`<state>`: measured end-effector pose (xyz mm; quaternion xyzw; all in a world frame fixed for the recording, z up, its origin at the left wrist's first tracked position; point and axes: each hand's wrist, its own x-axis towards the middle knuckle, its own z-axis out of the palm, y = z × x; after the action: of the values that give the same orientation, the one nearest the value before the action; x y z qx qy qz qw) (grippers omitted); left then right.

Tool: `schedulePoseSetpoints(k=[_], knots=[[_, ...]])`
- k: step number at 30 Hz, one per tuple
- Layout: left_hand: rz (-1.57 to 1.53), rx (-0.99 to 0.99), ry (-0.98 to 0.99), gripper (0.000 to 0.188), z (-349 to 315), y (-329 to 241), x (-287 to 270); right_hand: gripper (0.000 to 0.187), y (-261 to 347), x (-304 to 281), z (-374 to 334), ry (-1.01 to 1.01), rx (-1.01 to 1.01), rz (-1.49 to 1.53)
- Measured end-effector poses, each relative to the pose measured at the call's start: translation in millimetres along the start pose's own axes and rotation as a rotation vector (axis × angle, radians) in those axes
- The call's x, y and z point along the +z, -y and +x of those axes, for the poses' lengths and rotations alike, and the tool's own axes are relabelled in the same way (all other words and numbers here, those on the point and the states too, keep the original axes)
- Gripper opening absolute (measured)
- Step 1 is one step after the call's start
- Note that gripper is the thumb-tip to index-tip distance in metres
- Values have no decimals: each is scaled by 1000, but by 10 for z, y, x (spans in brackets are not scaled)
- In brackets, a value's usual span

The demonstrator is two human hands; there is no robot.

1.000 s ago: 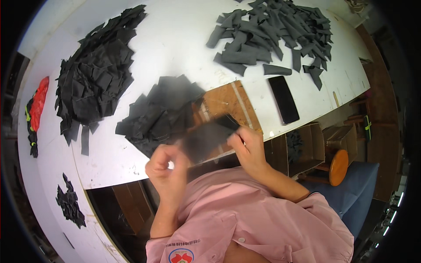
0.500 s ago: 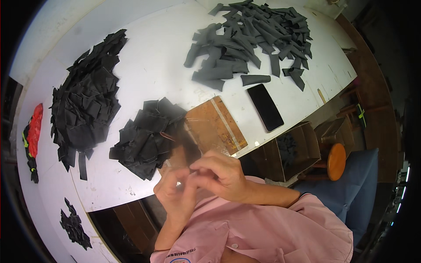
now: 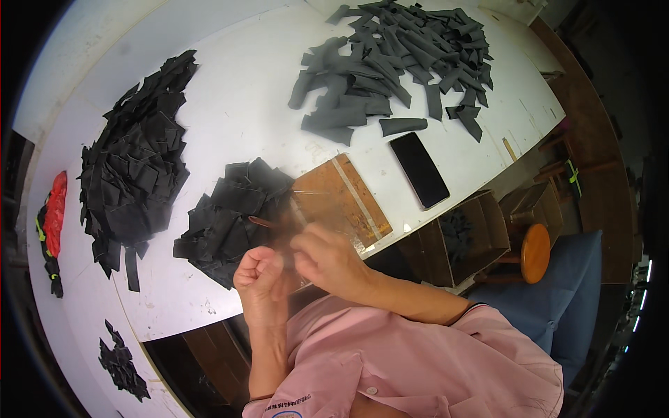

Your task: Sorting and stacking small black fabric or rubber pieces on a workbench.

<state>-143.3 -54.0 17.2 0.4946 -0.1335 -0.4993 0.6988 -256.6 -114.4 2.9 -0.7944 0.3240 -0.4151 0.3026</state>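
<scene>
Left hand (image 3: 261, 280) and right hand (image 3: 332, 256) curl at the worktop's (image 3: 164, 301) front edge, any grasp impossible to tell; the black cloth pile (image 3: 224, 221) lies forward-left, nearer the left.

Black cloth pieces (image 3: 219, 226) left of centre, dark grey pieces (image 3: 401, 56) at upper centre, white worktop (image 3: 240, 104), brown board (image 3: 333, 187) with a pale stripe, pink shirt (image 3: 418, 355) at lower centre, orange stool seat (image 3: 535, 253) at right.

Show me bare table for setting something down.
The widest patch lies between the larger black pile and the grey pile; a smaller one, between phone and right table edge. It's crowded where left hand and right hand hover beside the smaller black pile and brown board.
</scene>
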Motion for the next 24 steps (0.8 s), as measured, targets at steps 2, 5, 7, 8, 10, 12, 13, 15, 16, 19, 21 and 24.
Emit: schedulePoseSetpoints(k=[2,5,7,8,10,12,13,15,16,19,21,24], knots=[[-334,-226,142,14,-18,-109,0,9,32,-40,24,95,187,268],[-151,-157,281,20,-67,-187,-2,5,-5,-83,39,240,489,788],[76,-84,92,23,-92,-127,35,2,29,-122,35,374,889,1188],[281,122,40,23,-76,-50,16,3,31,-92,13,382,975,1381],[497,390,-64,25,-123,31,97,8,83,-43,-11,362,1011,1483],[785,690,-134,25,-30,114,4,16,123,-10,6,379,925,1448],[851,814,-134,24,11,78,28,16,119,12,21,399,927,1456],[630,528,-144,23,-53,48,16,16,103,37,24,387,733,1034],[391,250,-132,23,-79,23,9,14,62,49,10,361,691,939],[4,-23,87,26,-94,-99,-57,11,-49,-10,-15,381,725,1042],[-275,-129,231,33,-135,-127,-67,12,9,-39,4,364,735,1114],[-784,-445,563,47,-284,-164,-89,13,127,-104,0,408,703,1267]])
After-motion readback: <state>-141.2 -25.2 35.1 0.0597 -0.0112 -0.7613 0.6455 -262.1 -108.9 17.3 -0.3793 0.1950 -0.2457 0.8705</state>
